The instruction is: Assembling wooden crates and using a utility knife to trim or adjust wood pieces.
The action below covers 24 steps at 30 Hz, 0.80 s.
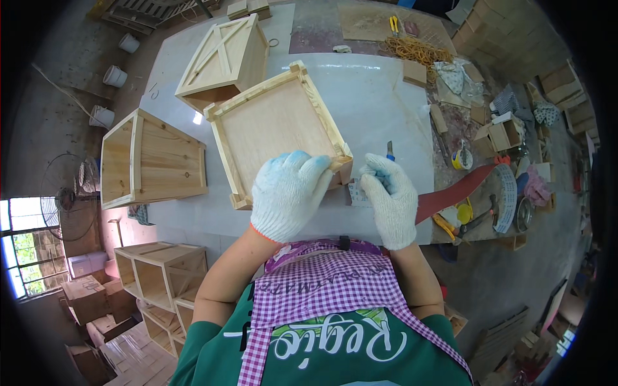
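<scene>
In front of me a pale wooden crate [273, 125] stands tilted on the table, a framed panel with raised edge strips facing up. My left hand [290, 193], in a white knitted glove with blue stains, grips its near right corner, fingertips bent over the edge. Just right of that corner is my right hand [389, 199], also gloved, with its fingers curled. A blue tool with a short dark tip, seemingly a utility knife [390, 151], sticks up from this hand; most of it is hidden. Between hand and crate lies a printed sheet [358, 193].
Two more wooden crates [158, 161] stand left and behind. To the right lie a red-brown strip [460, 192], a tape roll [461, 159], a hammer [479, 219] and a cardboard box [505, 134]. Farther back are a heap of tan bands [415, 50] and yellow-handled pliers [394, 24].
</scene>
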Available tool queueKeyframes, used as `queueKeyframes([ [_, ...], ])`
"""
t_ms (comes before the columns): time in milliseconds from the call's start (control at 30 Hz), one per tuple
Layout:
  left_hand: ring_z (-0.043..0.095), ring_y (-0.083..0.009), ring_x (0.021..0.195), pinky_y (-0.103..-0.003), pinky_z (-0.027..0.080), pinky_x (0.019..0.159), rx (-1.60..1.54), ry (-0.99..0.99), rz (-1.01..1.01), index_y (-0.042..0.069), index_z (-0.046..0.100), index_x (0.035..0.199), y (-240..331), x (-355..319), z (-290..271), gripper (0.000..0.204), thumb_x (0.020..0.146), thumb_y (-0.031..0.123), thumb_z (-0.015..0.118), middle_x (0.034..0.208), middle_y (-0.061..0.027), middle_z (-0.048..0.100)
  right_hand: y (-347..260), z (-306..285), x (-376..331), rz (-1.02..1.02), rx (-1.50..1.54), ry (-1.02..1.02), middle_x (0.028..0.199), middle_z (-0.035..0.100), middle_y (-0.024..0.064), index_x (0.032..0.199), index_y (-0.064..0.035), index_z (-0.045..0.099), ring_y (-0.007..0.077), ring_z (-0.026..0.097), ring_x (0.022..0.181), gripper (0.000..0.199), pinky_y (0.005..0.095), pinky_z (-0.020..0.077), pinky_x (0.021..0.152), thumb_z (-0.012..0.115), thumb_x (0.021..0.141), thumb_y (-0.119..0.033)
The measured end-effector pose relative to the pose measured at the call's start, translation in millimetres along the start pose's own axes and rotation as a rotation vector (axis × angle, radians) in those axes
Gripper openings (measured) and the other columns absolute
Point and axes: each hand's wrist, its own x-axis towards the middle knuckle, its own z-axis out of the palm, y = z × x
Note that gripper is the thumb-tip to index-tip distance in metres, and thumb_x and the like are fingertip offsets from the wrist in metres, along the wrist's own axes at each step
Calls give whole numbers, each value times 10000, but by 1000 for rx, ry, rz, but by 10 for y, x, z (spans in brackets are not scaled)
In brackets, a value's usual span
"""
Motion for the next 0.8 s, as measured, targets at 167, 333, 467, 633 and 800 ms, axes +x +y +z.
queueKeyframes([
  [167, 666, -304, 749, -433, 525, 700, 24, -7, -4, 84, 724, 928, 62, 77, 13, 130, 834, 164, 764, 793, -86, 673, 67, -25, 49, -3, 2, 8, 1043, 702, 75, 1270, 16, 650, 93, 659, 857, 297, 253, 549, 737, 670, 987, -68],
  [333, 670, -300, 753, -434, 524, 697, 68, -55, 5, 85, 725, 925, 138, 164, -37, 125, 841, 171, 755, 789, -84, 662, 141, -48, 92, -62, -83, 8, 1104, 697, 93, 1236, -4, 670, 142, 672, 928, 270, 285, 551, 798, 681, 974, -71],
  [467, 674, -296, 761, -433, 527, 705, 127, -125, 25, 86, 731, 929, 166, 239, -99, 125, 854, 186, 740, 792, -88, 656, 124, -2, 185, -360, -233, 14, 1149, 688, 116, 1200, -23, 685, 219, 674, 1006, 254, 330, 544, 871, 703, 954, -84],
  [633, 681, -294, 776, -426, 534, 729, 204, -218, -5, 90, 737, 935, 207, 310, -128, 130, 865, 198, 726, 796, -93, 654, 113, 84, 245, -409, -207, -8, 1142, 689, 129, 1173, -39, 691, 271, 672, 1028, 244, 355, 536, 906, 720, 942, -109],
  [800, 687, -297, 791, -419, 540, 725, 148, -259, -4, 82, 737, 946, 132, 332, -139, 141, 871, 201, 723, 824, -99, 670, 95, 161, 277, -372, -196, 2, 1110, 684, 116, 1124, -49, 689, 252, 673, 980, 203, 347, 535, 858, 731, 942, -129],
])
